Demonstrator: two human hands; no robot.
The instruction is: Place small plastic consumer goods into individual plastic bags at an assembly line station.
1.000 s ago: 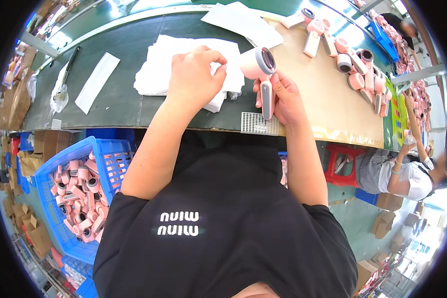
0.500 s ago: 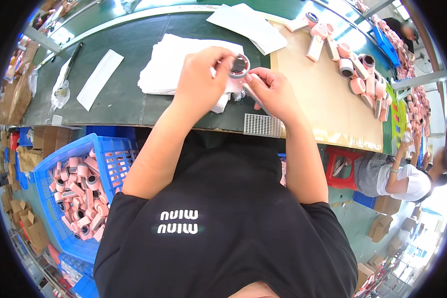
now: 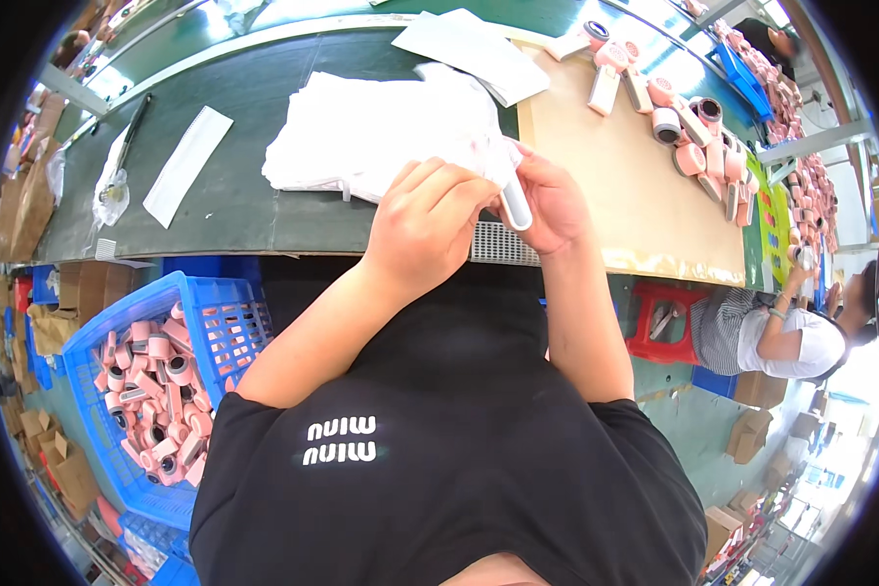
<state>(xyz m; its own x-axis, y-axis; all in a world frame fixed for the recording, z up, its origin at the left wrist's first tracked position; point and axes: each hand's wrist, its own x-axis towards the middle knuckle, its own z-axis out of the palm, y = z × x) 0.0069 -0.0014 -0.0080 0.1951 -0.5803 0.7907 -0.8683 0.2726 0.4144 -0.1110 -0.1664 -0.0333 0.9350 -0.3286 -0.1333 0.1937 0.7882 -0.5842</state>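
Note:
My right hand (image 3: pixel 554 203) is closed around a pink-and-grey handheld fan, with the pale handle (image 3: pixel 517 202) pointing toward me. Thin white wrapping (image 3: pixel 493 151) covers the area where the fan's round head was seen, so the head is hidden. My left hand (image 3: pixel 428 217) is beside the handle, fingers bent and pinched together; what lies between the fingertips is hidden. Just beyond both hands lies a stack of white thin bags or sheets (image 3: pixel 352 132) on the dark green table (image 3: pixel 234 190).
More pink fans (image 3: pixel 689 127) lie on tan board (image 3: pixel 615 186) at the right. A blue basket (image 3: pixel 200 337) full of pink fans stands low at left. White sheets (image 3: pixel 474 49) lie behind the stack; a grey perforated mat (image 3: pixel 503 242) is at the table edge. Another person (image 3: pixel 791 337) sits at right.
Both hands have come nearer to me. The fan's round head, visible before, is now covered by white wrapping, and its handle points toward me.

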